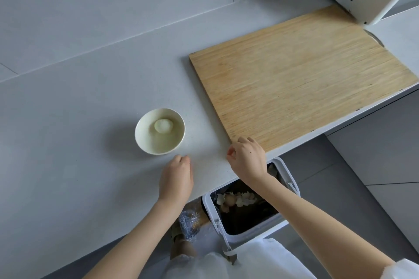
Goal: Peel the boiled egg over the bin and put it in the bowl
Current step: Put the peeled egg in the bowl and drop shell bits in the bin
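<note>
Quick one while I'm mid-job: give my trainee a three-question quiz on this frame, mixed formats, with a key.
1. True or false: the peeled egg is lying in the bowl.
2. Multiple choice: where are the shell pieces? A) on the cutting board B) in the bin C) in the bowl
3. Short answer: is either hand holding anything?

Key
1. True.
2. B. The shell pieces lie inside the bin, below the counter edge.
3. No. The left hand and right hand are both over the counter with fingers curled, and nothing shows in either grip.
</note>
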The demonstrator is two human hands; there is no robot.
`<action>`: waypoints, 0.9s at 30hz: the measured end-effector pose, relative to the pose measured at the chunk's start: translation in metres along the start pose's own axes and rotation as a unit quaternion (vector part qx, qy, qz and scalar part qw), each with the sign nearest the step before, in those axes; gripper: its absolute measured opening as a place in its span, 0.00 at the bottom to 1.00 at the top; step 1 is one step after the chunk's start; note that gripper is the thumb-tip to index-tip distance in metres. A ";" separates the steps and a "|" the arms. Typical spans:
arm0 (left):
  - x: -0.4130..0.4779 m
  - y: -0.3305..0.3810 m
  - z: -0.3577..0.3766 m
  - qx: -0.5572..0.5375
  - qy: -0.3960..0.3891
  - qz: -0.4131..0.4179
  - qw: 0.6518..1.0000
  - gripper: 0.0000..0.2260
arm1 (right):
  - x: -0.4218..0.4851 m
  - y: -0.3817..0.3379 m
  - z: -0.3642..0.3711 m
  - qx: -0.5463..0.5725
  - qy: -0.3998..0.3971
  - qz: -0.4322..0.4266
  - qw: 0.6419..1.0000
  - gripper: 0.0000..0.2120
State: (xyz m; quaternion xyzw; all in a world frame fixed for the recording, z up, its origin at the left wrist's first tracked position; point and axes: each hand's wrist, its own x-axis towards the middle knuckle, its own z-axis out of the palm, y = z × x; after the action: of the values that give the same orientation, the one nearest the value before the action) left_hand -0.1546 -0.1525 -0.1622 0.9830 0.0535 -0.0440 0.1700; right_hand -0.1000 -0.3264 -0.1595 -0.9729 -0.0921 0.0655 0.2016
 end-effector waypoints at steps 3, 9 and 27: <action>0.004 -0.001 0.009 0.096 -0.033 0.003 0.995 0.09 | -0.011 0.004 -0.007 0.023 0.021 0.011 0.999 0.04; 0.005 -0.011 0.012 0.209 0.010 0.136 0.968 0.17 | -0.024 0.015 -0.016 0.028 0.035 0.067 0.997 0.03; -0.018 0.002 0.025 0.382 -0.095 0.470 0.790 0.05 | -0.068 0.042 -0.012 0.027 0.007 0.200 0.979 0.05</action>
State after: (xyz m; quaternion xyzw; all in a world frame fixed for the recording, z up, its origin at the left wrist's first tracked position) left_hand -0.1740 -0.1645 -0.1834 0.8626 -0.4527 -0.0682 -0.2152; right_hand -0.1581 -0.3827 -0.1589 -0.9663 0.1079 0.1006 0.2109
